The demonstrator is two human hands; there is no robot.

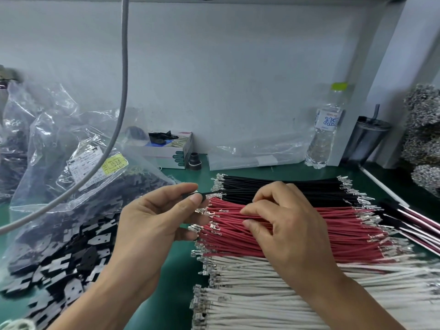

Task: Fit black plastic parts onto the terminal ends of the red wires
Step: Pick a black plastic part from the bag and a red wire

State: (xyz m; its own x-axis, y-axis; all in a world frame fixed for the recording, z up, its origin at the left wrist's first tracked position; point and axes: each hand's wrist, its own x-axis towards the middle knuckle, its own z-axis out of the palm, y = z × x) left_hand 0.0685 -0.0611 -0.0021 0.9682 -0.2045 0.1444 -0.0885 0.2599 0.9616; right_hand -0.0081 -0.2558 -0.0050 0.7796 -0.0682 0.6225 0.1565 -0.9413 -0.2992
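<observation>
A small black plastic part (pixel 202 196) is pinched between thumb and forefinger of the left hand (pixel 152 220), at about 9 o'clock from the red wires (pixel 297 231), whose bare metal terminals (pixel 202 228) are seen just beside that hand. The right hand (pixel 285 225) is laid on the red bundle with fingers curled among the strands, though whether a single wire is gripped cannot be told. No fitted red wire is seen, so nearly everything is judged undone, with loose black parts (pixel 59 263) heaped at 8 o'clock.
</observation>
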